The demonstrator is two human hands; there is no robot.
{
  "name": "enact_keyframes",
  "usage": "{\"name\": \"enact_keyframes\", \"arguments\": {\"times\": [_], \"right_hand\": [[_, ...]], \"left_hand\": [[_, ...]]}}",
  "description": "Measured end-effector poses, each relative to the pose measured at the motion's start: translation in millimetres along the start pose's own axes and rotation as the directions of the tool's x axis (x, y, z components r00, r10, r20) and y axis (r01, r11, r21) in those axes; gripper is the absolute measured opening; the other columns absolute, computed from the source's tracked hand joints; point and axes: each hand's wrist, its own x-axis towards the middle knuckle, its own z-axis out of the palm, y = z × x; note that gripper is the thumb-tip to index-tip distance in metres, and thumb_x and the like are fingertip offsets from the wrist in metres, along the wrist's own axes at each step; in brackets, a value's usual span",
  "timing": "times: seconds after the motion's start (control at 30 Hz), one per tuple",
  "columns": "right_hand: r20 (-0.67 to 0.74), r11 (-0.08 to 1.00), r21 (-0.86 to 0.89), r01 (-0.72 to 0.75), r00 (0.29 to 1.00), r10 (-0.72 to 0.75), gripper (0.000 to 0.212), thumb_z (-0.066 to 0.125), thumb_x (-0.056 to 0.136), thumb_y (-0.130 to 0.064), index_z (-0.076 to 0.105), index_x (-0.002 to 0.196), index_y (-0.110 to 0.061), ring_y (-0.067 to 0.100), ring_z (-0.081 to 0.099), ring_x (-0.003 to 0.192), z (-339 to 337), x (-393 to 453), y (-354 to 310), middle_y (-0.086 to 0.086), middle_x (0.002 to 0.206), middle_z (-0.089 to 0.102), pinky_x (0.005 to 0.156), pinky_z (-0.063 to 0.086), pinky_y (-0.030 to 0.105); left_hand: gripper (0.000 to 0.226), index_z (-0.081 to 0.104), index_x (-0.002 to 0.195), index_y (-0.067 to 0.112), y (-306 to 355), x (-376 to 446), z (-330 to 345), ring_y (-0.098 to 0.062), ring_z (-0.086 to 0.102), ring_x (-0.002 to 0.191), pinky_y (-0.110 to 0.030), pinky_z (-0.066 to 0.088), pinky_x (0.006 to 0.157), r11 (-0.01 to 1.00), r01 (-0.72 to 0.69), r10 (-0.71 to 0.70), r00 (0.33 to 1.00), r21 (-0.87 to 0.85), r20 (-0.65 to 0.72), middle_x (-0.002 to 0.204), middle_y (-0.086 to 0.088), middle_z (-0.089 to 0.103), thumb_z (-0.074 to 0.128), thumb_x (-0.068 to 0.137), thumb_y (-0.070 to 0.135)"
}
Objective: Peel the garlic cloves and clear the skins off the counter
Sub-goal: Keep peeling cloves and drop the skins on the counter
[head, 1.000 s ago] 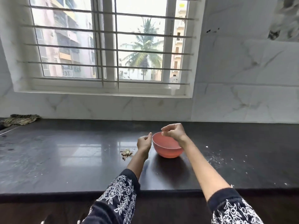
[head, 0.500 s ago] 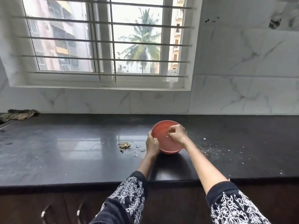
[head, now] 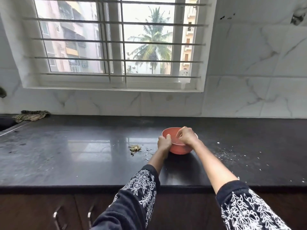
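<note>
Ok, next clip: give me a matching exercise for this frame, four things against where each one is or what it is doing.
Things:
1. left hand
2. right hand
3. pile of garlic skins
4. striped cloth

Places or states:
A. far left of the counter, by the wall
B. on the counter, just left of the bowl
C. fingers curled, reaching down into the bowl
D. gripping the near left rim of the bowl

The bowl is pink; the counter is dark.

Pairs: 1-D, 2-C, 3-B, 4-A
</note>
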Motion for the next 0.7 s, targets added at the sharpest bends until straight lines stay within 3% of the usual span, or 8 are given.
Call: {"name": "enact_keyframes", "arguments": {"times": [0.1,0.17,0.23,0.37,0.47,0.57,0.6,0.7], "right_hand": [[-0.047,1.000,-0.017,-0.024,0.999,0.023,0.029,0.048,0.082,0.002,0.069,0.098,-0.011,0.026,0.061,0.104,-2.5,4.3,-4.6,0.010,0.111,0.065,0.086,0.049,0.030],[-0.126,1.000,0.016,0.001,0.992,0.001,0.030,0.048,0.081,0.002,0.069,0.097,-0.012,0.030,0.061,0.103,-3.9,9.7,-18.3,0.013,0.110,0.066,0.087,0.049,0.033],[-0.169,0.996,0.060,0.072,0.984,-0.061,0.029,0.049,0.081,0.001,0.070,0.097,-0.012,0.030,0.061,0.104,-1.1,13.2,-39.3,0.012,0.108,0.067,0.086,0.047,0.032],[-0.172,0.963,0.100,0.250,0.958,-0.231,0.026,0.052,0.082,-0.002,0.072,0.096,-0.010,0.025,0.063,0.099,16.5,8.1,-77.2,0.009,0.101,0.071,0.081,0.043,0.025],[-0.070,0.930,0.163,0.331,0.944,-0.324,0.023,0.055,0.080,-0.001,0.072,0.094,-0.006,0.026,0.065,0.088,37.8,3.8,-95.5,0.013,0.095,0.071,0.071,0.043,0.021],[0.123,0.927,0.162,0.339,0.925,-0.359,0.027,0.052,0.078,0.006,0.073,0.091,-0.004,0.024,0.062,0.066,65.4,-2.6,-101.9,0.012,0.081,0.068,0.048,0.042,0.013],[0.157,0.928,0.146,0.344,0.918,-0.365,0.028,0.052,0.077,0.008,0.073,0.090,-0.004,0.025,0.062,0.066,75.4,-3.9,-102.0,0.012,0.081,0.068,0.047,0.041,0.014],[0.179,0.926,0.124,0.356,0.910,-0.373,0.018,0.064,0.076,0.001,0.074,0.090,-0.006,0.027,0.066,0.084,96.8,-4.1,-100.8,0.016,0.090,0.071,0.062,0.042,0.021]], "left_hand": [[0.051,0.050,0.122,-0.003,2.3,2.0,-6.2,-0.039,0.052,0.116,-0.044,0.046,0.097,0.999,-0.007,0.004,0.998,0.040,0.070,0.124,-0.024,0.055,0.036,0.097,0.039],[0.049,0.057,0.106,-0.004,6.5,0.6,-18.6,-0.040,0.053,0.114,-0.044,0.046,0.096,0.994,-0.050,0.045,0.997,0.095,0.058,0.120,-0.026,0.056,0.033,0.099,0.039],[0.044,0.057,0.088,-0.005,4.7,3.9,-37.8,-0.041,0.056,0.106,-0.043,0.049,0.088,0.982,-0.110,0.116,0.993,0.152,-0.029,0.112,-0.030,0.059,0.034,0.099,0.031],[0.026,0.064,0.093,-0.008,-15.4,15.5,-84.2,-0.039,0.059,0.101,-0.041,0.047,0.082,0.942,-0.162,0.222,0.958,0.294,-0.182,0.106,-0.027,0.064,0.041,0.087,0.004],[0.030,0.067,0.100,0.002,-29.7,20.7,-122.2,-0.028,0.063,0.101,-0.032,0.050,0.087,0.926,-0.171,0.248,0.948,0.337,-0.200,0.106,-0.013,0.069,0.047,0.080,-0.007],[0.025,0.067,0.101,0.003,-45.5,27.7,-148.7,-0.025,0.064,0.098,-0.030,0.050,0.086,0.855,-0.170,0.246,0.965,0.489,-0.095,0.102,-0.013,0.069,0.069,0.076,0.002],[0.025,0.068,0.100,0.002,-49.5,29.4,-153.4,-0.026,0.065,0.097,-0.032,0.050,0.085,0.837,-0.180,0.245,0.968,0.517,-0.061,0.100,-0.015,0.069,0.072,0.075,0.006],[0.023,0.069,0.098,-0.001,-55.6,32.9,-157.0,-0.029,0.066,0.095,-0.035,0.052,0.085,0.838,-0.233,0.270,0.963,0.493,-0.003,0.099,-0.020,0.070,0.072,0.075,0.003]]}}
